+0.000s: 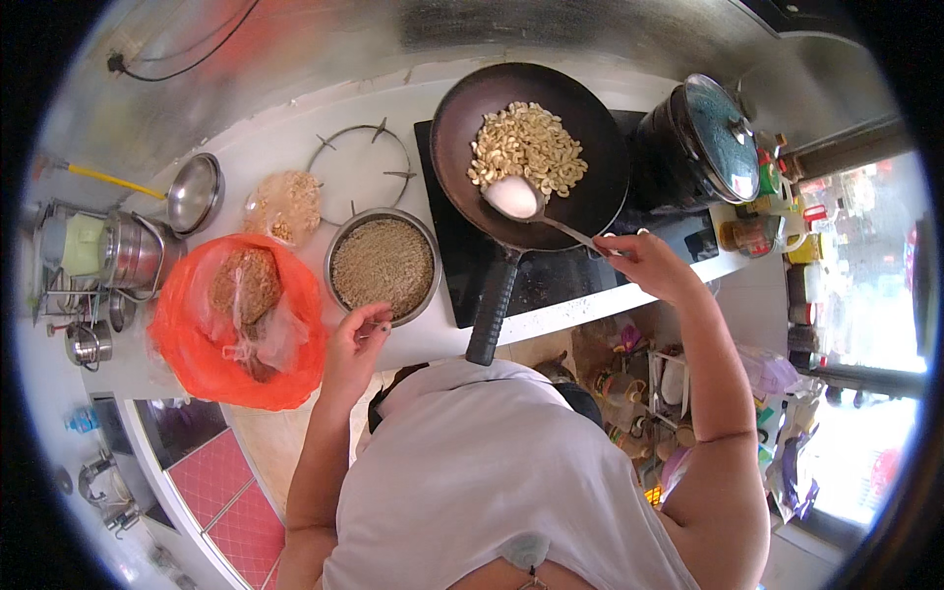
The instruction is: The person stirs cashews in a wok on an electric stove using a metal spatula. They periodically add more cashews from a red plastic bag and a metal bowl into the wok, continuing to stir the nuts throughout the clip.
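Note:
My right hand (640,259) grips the handle of a metal spoon (571,231). The spoon's bowl is heaped with a white granular substance (514,198) and rests over the lower edge of a pile of cashews (528,147). Those nuts lie in a dark wok (590,110) with a ribbed black handle (493,310), on a black glass cooktop (546,291). At the near rim of a steel bowl (331,286) of light brown seeds or grains (383,265) is my left hand (361,343), fingers bent. Whether it holds anything is unclear.
Left of the bowl lie a red plastic bag (184,332) with tied clear bags inside and a clear bag of nuts (284,206). Behind is a wire pot ring (310,166). A lidded dark pot (667,155) stands right of the wok, with bottles (807,249) beyond.

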Motion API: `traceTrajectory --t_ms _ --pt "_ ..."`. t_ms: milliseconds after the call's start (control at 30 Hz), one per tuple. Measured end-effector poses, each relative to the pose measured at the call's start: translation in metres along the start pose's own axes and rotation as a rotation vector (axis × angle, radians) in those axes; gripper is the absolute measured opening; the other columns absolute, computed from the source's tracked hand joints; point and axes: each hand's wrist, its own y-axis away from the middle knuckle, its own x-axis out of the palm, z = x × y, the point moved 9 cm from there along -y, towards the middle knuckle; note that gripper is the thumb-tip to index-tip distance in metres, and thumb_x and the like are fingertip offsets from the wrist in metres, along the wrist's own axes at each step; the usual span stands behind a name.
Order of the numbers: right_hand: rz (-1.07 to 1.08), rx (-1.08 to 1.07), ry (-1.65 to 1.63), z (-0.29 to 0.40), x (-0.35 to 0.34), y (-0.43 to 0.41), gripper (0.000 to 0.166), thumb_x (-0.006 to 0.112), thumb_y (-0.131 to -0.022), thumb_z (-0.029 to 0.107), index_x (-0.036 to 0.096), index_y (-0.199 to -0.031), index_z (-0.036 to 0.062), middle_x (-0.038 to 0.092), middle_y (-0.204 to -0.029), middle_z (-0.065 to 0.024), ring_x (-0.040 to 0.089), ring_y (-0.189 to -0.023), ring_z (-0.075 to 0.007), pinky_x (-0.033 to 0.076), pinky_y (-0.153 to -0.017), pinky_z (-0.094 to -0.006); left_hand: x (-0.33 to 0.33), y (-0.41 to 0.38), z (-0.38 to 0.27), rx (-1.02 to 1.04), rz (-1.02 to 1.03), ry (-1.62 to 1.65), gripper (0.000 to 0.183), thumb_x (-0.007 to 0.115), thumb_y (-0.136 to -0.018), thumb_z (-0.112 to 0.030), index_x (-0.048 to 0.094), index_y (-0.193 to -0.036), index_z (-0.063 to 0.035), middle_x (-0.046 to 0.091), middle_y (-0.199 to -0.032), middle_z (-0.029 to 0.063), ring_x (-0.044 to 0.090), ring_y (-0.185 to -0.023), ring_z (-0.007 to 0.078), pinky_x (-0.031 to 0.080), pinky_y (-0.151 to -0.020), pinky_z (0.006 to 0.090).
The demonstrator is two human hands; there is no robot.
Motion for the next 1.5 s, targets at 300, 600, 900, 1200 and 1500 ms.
traceTrajectory --t_ms 300,600,900,1200,1500 --pt "-0.529 0.045 0.089 -0.034 -0.039 0.021 0.035 0.062 -0.087 0.016 0.062 -0.122 0.0191 0.068 -0.083 -0.0084 0.065 -0.069 -0.0207 0.050 -0.060 -0.0348 0.024 -0.005 -0.002 -0.038 0.080 -0.032 0.027 0.061 -0.089 -0.007 0.060 -0.116 -0.0059 0.066 -0.103 0.0040 0.060 -0.092 0.0091 0.048 -0.080 0.0230" --pt "-0.602 -0.112 0.500 -0.031 0.020 0.012 0.050 0.052 -0.084 0.002 0.052 -0.129 0.0250 0.062 -0.111 -0.0035 0.067 -0.082 -0.0219 0.054 -0.061 -0.0345 0.055 -0.014 -0.022 -0.039 0.154 -0.060 0.027 0.058 -0.092 -0.006 0.058 -0.118 -0.0021 0.063 -0.110 0.0057 0.059 -0.102 0.0124 0.048 -0.087 0.0263" --pt "-0.797 -0.073 0.392 -0.038 -0.033 0.004 0.039 0.057 -0.090 0.013 0.055 -0.128 0.0242 0.066 -0.104 -0.0062 0.067 -0.078 -0.0272 0.054 -0.062 -0.0389 0.062 -0.006 -0.007 -0.052 0.083 -0.201 0.024 0.060 -0.090 -0.011 0.061 -0.114 -0.0046 0.066 -0.103 0.0053 0.061 -0.090 0.0117 0.049 -0.080 0.0268" --pt "-0.657 -0.203 0.313 -0.012 0.002 -0.014 0.041 0.058 -0.090 0.013 0.054 -0.130 0.0219 0.064 -0.098 -0.0081 0.064 -0.081 -0.0273 0.053 -0.066 -0.0403 -0.011 0.023 0.053 0.024 -0.320 -0.349 0.022 0.063 -0.084 -0.009 0.063 -0.106 -0.0047 0.067 -0.094 0.0103 0.066 -0.082 0.0208 0.053 -0.073 0.0308" --pt "-0.296 -0.021 0.392 0.002 0.019 -0.017 0.048 0.063 -0.087 0.017 0.051 -0.134 0.0185 0.059 -0.096 -0.0079 0.059 -0.089 -0.0229 0.051 -0.075 -0.0395 -0.057 0.042 0.105 -0.124 -0.399 -0.691 0.049 0.068 -0.080 -0.018 0.050 -0.124 -0.0100 0.065 -0.098 0.0140 0.065 -0.082 0.0328 0.052 -0.074 0.0403"
